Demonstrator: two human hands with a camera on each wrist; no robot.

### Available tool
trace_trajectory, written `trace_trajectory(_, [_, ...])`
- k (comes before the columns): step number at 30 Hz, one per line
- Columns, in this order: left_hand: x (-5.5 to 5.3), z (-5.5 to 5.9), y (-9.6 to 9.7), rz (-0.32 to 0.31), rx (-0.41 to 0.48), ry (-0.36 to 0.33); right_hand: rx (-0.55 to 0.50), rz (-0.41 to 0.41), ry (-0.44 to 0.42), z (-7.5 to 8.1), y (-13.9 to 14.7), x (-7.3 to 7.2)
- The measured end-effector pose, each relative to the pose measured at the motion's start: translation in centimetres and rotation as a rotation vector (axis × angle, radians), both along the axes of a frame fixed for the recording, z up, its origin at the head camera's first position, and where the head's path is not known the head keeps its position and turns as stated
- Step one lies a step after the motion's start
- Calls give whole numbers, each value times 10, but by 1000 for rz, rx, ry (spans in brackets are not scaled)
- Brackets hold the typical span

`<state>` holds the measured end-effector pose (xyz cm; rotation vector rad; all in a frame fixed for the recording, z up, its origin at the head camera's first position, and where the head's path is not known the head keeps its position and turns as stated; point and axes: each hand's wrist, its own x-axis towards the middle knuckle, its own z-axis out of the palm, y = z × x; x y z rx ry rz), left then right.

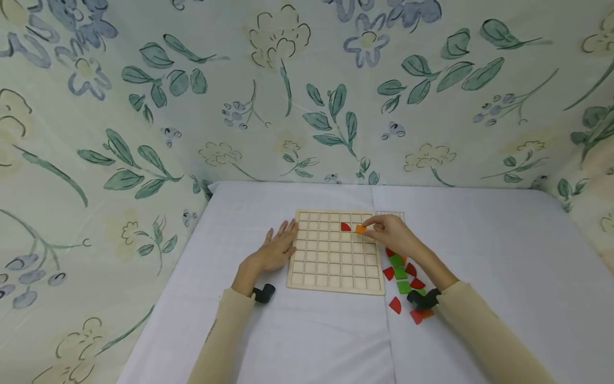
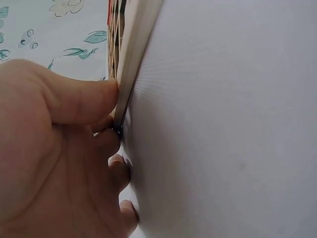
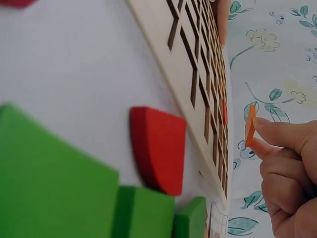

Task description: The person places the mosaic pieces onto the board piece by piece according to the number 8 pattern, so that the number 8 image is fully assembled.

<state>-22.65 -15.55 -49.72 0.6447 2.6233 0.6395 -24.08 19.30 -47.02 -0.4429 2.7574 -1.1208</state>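
Note:
A pale wooden board (image 1: 314,258) with a grid of square recesses lies on the white cloth. In the head view, a red quarter-circle piece (image 1: 345,226) sits in a cell of the second row from the top. Just right of it, my right hand (image 1: 392,233) pinches a small orange square piece (image 1: 360,229) between thumb and fingertips. The right wrist view shows this orange piece (image 3: 250,126) held up off the board. My left hand (image 1: 274,252) rests at the board's left edge, fingers extended, and its thumb (image 2: 91,101) touches the side of the board.
Loose red, green and orange pieces lie in a scattered group right of the board, among them a green square (image 1: 404,287) and a red quarter circle (image 1: 395,305). A paper with a printed grid (image 1: 399,214) lies beside the board's upper right corner, partly behind my right hand.

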Motion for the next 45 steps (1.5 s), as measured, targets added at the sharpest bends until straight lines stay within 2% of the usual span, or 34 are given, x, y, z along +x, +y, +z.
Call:
trace_trajectory(6, [-1,0,2,-1,-2,3,11,16,1,-7,-21,-16])
trace_trajectory(17, [1,1,2,9,9,0,-6,96,14,-13,-49,-32])
trace_trajectory(28, [1,2,2,16,-8,-1,32,83,47,-15,-57,-35])
trace_trajectory(37, [0,0,1,9,-31,9,-20,18,24,-17,-58,-36])
trace_trajectory(45, [1,0,2,13,-25,9,-18,13,19,-16,-61,-36])
